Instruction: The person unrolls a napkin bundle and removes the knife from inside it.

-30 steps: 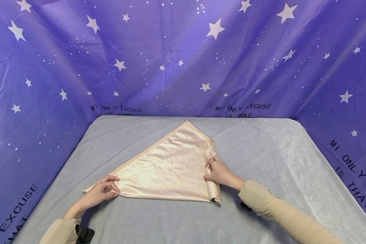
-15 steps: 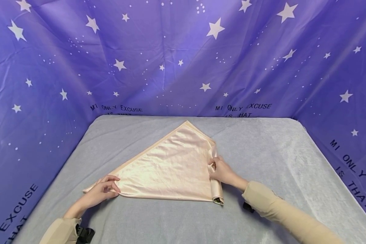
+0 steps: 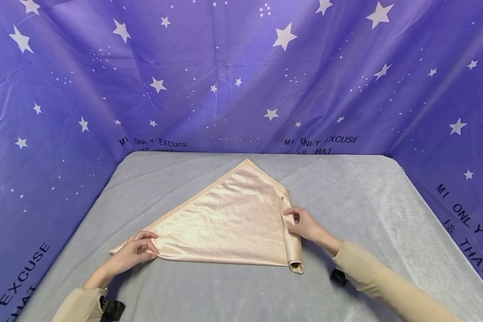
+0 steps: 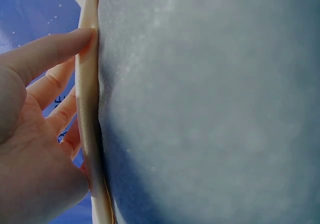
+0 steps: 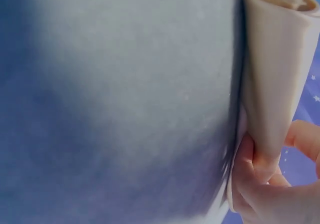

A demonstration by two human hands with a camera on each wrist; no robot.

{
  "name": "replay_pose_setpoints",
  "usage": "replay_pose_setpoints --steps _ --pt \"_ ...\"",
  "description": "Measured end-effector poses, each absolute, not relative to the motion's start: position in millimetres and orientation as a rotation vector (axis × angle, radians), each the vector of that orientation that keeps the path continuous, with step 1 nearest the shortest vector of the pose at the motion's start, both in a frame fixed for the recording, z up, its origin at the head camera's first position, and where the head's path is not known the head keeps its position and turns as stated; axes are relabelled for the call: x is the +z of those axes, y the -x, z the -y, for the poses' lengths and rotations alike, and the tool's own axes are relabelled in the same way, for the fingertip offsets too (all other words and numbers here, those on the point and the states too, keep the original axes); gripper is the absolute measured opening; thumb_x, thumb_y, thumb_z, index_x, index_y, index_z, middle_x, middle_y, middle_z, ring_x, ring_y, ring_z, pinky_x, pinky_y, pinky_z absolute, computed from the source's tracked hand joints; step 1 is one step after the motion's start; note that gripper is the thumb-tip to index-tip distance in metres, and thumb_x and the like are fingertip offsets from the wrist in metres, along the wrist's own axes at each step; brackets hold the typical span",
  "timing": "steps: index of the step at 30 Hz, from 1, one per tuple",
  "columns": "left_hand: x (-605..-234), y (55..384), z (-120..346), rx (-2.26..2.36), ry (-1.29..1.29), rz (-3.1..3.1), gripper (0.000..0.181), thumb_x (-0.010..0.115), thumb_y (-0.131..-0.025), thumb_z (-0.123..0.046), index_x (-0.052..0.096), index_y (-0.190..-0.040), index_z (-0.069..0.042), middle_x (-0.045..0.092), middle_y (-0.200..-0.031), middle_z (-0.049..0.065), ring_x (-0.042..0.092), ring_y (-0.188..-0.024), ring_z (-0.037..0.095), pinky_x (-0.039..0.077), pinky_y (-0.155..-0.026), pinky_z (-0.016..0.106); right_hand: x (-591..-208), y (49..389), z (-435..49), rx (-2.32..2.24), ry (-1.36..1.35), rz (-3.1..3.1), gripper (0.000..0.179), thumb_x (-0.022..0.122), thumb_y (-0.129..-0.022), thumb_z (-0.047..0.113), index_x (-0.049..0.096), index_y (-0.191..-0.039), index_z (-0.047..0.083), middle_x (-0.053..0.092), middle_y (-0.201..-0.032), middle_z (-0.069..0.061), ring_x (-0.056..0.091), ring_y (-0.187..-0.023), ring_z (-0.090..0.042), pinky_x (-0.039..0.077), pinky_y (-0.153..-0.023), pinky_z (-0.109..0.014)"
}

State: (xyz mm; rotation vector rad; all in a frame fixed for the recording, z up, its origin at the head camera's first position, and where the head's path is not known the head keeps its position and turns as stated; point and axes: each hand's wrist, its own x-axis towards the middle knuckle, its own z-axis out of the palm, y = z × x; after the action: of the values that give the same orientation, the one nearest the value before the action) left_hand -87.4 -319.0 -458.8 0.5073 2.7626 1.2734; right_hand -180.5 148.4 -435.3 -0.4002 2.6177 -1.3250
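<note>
At the cloth's right side, right hand clamped on the roll, thumb and fingers curled round it. Right wrist view shows a fingertip tucked against the roll where it narrows; its near end is wider and hollow. Step in hand judged as turning this roll, likely opening it out to the right. To do it well: turn with a light pinch, keep the roll low on the table, and move the grip along its length, since holding only the middle probably lets the near and far ends travel unevenly and skew into a cone.

Leftward from the roll, cream cloth lies mostly flat mid-table, far corner pointing away, long slanted edge running down to the near left. Surface lightly wrinkled; satiny look suggests it could slip, so steady tension left to right should help.

At the near-left corner, left hand rests on the cloth, fingers apart and relaxed, thumb at the near edge; works as an anchor, should press without bunching.

Around it all, grey covered table, then the purple star-print backdrop on the far, left and right sides
</note>
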Motion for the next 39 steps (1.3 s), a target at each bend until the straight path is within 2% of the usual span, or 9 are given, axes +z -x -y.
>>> replay_pose_setpoints --steps 10,16,21,26,35,39 --pt "-458.5 87.2 318.9 1.280 -0.501 -2.748 0.014 0.067 -0.075 -0.007 0.061 -0.073 -0.020 0.046 -0.109 0.013 0.028 -0.104 0.035 0.016 -0.080 0.046 -437.1 181.1 -164.4 -1.462 0.230 -2.469 0.043 0.061 -0.066 -0.009 0.055 -0.108 -0.009 0.057 -0.081 -0.014 0.047 -0.068 -0.014 0.041 -0.051 -0.025" --pt "-458.5 87.4 319.6 1.286 -0.505 -2.743 0.014 0.067 -0.075 -0.007 0.061 -0.073 -0.020 0.046 -0.109 0.013 0.028 -0.105 0.036 0.015 -0.080 0.050 -437.4 181.5 -166.5 -1.454 0.171 -2.458 0.044 0.062 -0.065 -0.007 0.055 -0.108 -0.010 0.058 -0.083 -0.014 0.049 -0.070 -0.012 0.043 -0.056 -0.024" --pt "-458.9 88.3 319.9 1.279 -0.517 -2.754 0.015 0.067 -0.074 -0.006 0.061 -0.072 -0.020 0.046 -0.108 0.013 0.028 -0.104 0.036 0.015 -0.080 0.048 -437.9 181.8 -167.7 -1.450 0.153 -2.458 0.044 0.063 -0.065 -0.006 0.055 -0.108 -0.011 0.059 -0.085 -0.015 0.049 -0.071 -0.011 0.043 -0.057 -0.023" --pt "-459.4 89.0 320.6 1.276 -0.507 -2.742 0.014 0.067 -0.074 -0.006 0.061 -0.072 -0.019 0.046 -0.109 0.013 0.028 -0.104 0.036 0.015 -0.080 0.048 -437.6 181.6 -169.5 -1.442 0.167 -2.455 0.043 0.065 -0.066 -0.005 0.054 -0.108 -0.012 0.059 -0.083 -0.015 0.050 -0.064 -0.010 0.044 -0.053 -0.023" --pt "-460.0 89.2 320.4 1.283 -0.519 -2.747 0.014 0.067 -0.074 -0.006 0.061 -0.072 -0.020 0.046 -0.109 0.014 0.028 -0.103 0.035 0.016 -0.079 0.045 -433.9 181.0 -174.5 -1.375 0.296 -2.482 0.040 0.066 -0.068 -0.004 0.055 -0.105 -0.014 0.053 -0.070 -0.007 0.047 -0.053 -0.008 0.042 -0.049 -0.023" --pt "-460.9 89.2 320.6 1.305 -0.505 -2.731 0.015 0.067 -0.074 -0.006 0.061 -0.073 -0.019 0.046 -0.109 0.014 0.027 -0.105 0.035 0.015 -0.080 0.046 -430.8 179.8 -175.2 -1.284 0.399 -2.579 0.039 0.066 -0.069 -0.002 0.054 -0.105 -0.012 0.055 -0.076 -0.012 0.048 -0.057 -0.011 0.041 -0.053 -0.023"
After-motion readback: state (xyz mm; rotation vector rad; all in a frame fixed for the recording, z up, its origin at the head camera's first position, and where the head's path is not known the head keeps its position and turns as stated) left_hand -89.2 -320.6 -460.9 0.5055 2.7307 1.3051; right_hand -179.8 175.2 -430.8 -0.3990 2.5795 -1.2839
